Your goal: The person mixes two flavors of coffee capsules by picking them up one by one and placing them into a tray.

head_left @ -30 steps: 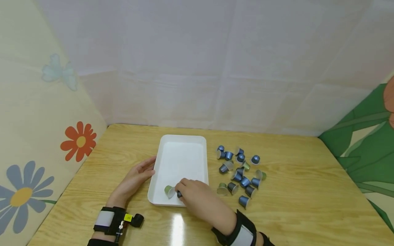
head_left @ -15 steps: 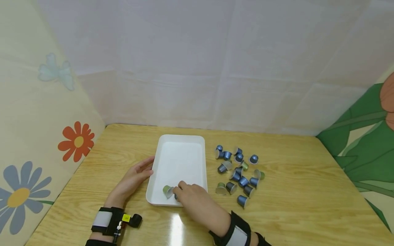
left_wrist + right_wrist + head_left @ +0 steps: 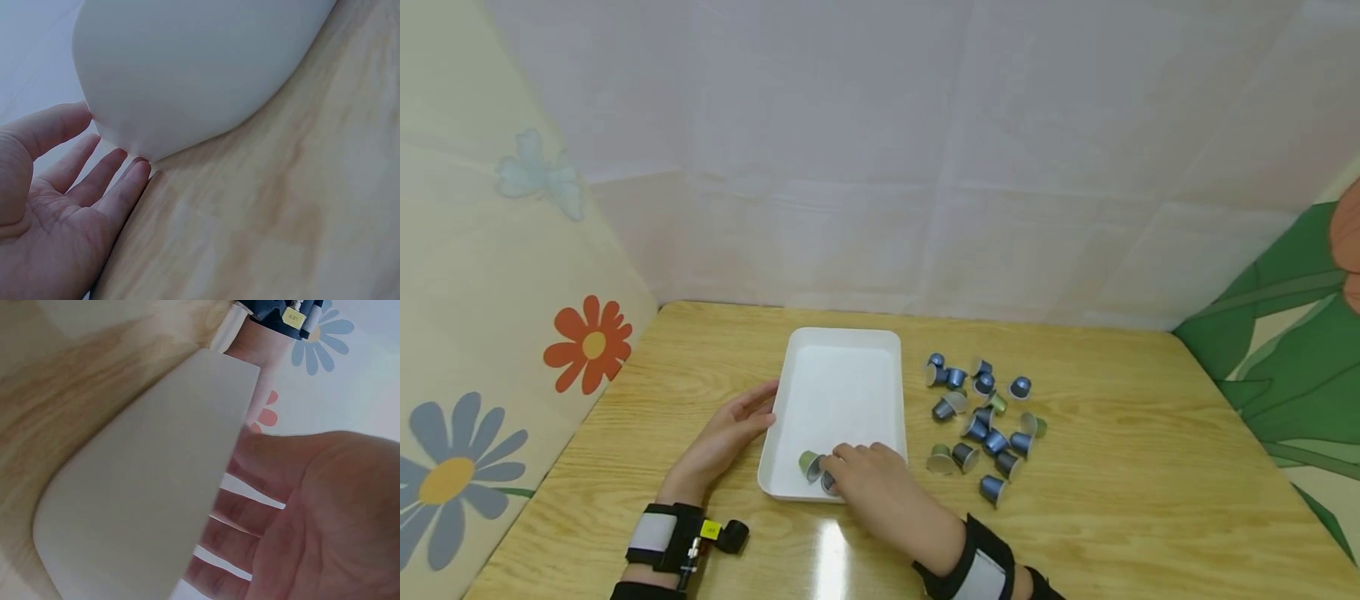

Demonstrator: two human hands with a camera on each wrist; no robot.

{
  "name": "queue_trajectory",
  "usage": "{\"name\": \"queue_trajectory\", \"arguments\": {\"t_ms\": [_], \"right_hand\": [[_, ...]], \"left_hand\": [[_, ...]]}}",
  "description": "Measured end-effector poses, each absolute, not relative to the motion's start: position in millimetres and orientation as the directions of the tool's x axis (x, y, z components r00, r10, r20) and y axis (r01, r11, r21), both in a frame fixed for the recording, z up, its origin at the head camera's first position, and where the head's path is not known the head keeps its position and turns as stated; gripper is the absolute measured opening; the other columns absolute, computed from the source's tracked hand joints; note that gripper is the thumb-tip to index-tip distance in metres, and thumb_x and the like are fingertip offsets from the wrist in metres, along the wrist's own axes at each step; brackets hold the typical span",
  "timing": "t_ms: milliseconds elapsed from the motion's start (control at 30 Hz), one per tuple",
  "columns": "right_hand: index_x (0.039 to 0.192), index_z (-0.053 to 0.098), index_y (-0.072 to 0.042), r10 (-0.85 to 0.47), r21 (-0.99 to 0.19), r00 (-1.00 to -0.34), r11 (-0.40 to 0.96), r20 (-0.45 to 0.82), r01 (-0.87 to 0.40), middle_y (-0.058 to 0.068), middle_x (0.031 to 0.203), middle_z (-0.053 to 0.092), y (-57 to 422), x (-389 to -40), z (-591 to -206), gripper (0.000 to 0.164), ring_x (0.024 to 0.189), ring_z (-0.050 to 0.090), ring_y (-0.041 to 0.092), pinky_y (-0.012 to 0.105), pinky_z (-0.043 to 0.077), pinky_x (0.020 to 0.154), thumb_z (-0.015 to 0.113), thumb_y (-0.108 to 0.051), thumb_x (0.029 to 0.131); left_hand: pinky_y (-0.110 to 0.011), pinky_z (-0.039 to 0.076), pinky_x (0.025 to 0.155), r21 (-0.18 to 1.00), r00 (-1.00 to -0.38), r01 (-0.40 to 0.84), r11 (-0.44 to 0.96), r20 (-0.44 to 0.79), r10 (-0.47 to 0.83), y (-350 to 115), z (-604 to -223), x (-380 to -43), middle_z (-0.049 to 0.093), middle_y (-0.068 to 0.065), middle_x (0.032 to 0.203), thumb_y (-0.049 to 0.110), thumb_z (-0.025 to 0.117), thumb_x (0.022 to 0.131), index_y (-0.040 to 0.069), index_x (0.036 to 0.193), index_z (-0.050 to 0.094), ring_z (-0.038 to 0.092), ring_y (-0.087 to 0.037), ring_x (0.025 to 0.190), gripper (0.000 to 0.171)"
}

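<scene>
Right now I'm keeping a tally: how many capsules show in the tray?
2: a green capsule toward the near left corner, a dark capsule beside it, partly behind the right hand, which may hide more.

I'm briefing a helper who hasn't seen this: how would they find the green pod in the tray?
On the wooden table, find the white tray, touched by the left hand. In its near-left corner lies the green pod. Its green body sets it apart from the darker pod beside it.

Capsule (image 3: 828, 483) partly hidden by right hand (image 3: 883, 496), wrist views crop tray (image 3: 194, 69)
</scene>
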State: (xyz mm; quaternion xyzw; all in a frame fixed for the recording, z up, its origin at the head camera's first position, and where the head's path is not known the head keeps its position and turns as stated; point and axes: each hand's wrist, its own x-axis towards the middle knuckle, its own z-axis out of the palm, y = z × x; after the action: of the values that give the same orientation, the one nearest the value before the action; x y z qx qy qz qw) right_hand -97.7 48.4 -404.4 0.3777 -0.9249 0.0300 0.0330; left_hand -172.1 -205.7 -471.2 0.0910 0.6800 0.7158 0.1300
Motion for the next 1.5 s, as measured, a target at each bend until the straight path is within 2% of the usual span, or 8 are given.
{"name": "queue_trajectory", "arguments": {"t_ms": [100, 267, 467, 667, 833, 1100, 1367, 1500], "right_hand": [[0.119, 0.068, -0.015, -0.670, -0.033, -0.737, 0.738, 0.084, -0.674, -0.001, 0.113, 0.067, 52, -98, -400, 0.028, 0.097, 0.065, 0.014, 0.029, 0.052, 0.080, 0.067, -0.029, 0.095], [0.123, 0.066, -0.014, -0.651, -0.054, -0.756, 0.754, 0.071, -0.654, 0.003, 0.119, 0.066, 58, -100, -391, 0.032, 0.102, 0.064, 0.018, 0.033, 0.052, 0.086, 0.066, -0.032, 0.096], [0.126, 0.065, -0.011, -0.659, -0.191, -0.752, 0.736, 0.016, -0.649, 0.006, 0.123, 0.064, 70, -105, -383, 0.036, 0.108, 0.063, 0.022, 0.039, 0.051, 0.092, 0.069, -0.028, 0.094], [0.132, 0.060, -0.011, -0.661, -0.359, -0.748, 0.715, -0.065, -0.600, 0.004, 0.131, 0.060, 88, -106, -369, 0.046, 0.117, 0.059, 0.023, 0.041, 0.049, 0.098, 0.074, -0.026, 0.091], [0.135, 0.058, -0.010, -0.607, -0.393, -0.792, 0.746, -0.069, -0.537, 0.007, 0.135, 0.058, 102, -108, -359, 0.049, 0.122, 0.056, 0.027, 0.045, 0.047, 0.100, 0.074, -0.024, 0.091], [0.126, 0.064, -0.003, -0.467, -0.316, -0.884, 0.842, -0.019, -0.438, 0.013, 0.122, 0.067, 117, -116, -356, 0.044, 0.109, 0.064, 0.031, 0.046, 0.051, 0.093, 0.078, -0.018, 0.087], [0.110, 0.070, -0.007, -0.385, -0.325, -0.913, 0.888, -0.137, -0.326, 0.008, 0.105, 0.071, 127, -124, -358, 0.032, 0.092, 0.065, 0.024, 0.039, 0.054, 0.076, 0.082, -0.009, 0.080], [0.109, 0.070, -0.007, -0.348, -0.284, -0.921, 0.913, -0.174, -0.292, 0.008, 0.101, 0.071, 131, -129, -362, 0.036, 0.083, 0.063, 0.021, 0.037, 0.054, 0.071, 0.086, -0.011, 0.077]], "left_hand": [[-0.018, 0.040, 0.101, 0.997, -0.948, -0.054, -0.049, -0.036, 0.317, -205, -472, -173, 0.033, -0.019, 0.156, 0.008, 0.062, 0.097, -0.002, 0.152, 0.032, 0.031, -0.031, 0.143, 0.062], [-0.017, 0.040, 0.101, 0.997, -0.947, -0.062, -0.040, -0.046, 0.319, -205, -473, -174, 0.033, -0.019, 0.156, 0.010, 0.063, 0.097, -0.002, 0.152, 0.032, 0.031, -0.031, 0.143, 0.064], [-0.017, 0.040, 0.101, 0.998, -0.947, -0.059, -0.037, -0.044, 0.317, -206, -473, -173, 0.033, -0.018, 0.156, 0.008, 0.061, 0.097, -0.001, 0.152, 0.032, 0.031, -0.031, 0.143, 0.063], [-0.016, 0.040, 0.100, 0.997, -0.947, -0.058, -0.044, -0.041, 0.318, -207, -472, -173, 0.033, -0.018, 0.157, 0.005, 0.059, 0.098, -0.001, 0.152, 0.032, 0.030, -0.030, 0.143, 0.061], [-0.017, 0.040, 0.101, 0.997, -0.947, -0.062, -0.045, -0.044, 0.318, -207, -471, -173, 0.032, -0.018, 0.157, 0.006, 0.059, 0.098, -0.001, 0.152, 0.032, 0.030, -0.030, 0.143, 0.061], [-0.017, 0.041, 0.100, 0.997, -0.945, -0.065, -0.044, -0.047, 0.324, -206, -470, -172, 0.032, -0.018, 0.157, 0.006, 0.058, 0.099, 0.000, 0.153, 0.031, 0.030, -0.030, 0.144, 0.060], [-0.017, 0.040, 0.101, 0.997, -0.948, -0.063, -0.036, -0.048, 0.315, -204, -468, -173, 0.031, -0.018, 0.157, 0.006, 0.059, 0.099, -0.001, 0.152, 0.031, 0.030, -0.030, 0.144, 0.061], [-0.017, 0.041, 0.100, 0.997, -0.949, -0.071, -0.027, -0.059, 0.310, -205, -469, -173, 0.031, -0.017, 0.158, 0.007, 0.060, 0.098, -0.001, 0.153, 0.031, 0.030, -0.030, 0.144, 0.062]]}}
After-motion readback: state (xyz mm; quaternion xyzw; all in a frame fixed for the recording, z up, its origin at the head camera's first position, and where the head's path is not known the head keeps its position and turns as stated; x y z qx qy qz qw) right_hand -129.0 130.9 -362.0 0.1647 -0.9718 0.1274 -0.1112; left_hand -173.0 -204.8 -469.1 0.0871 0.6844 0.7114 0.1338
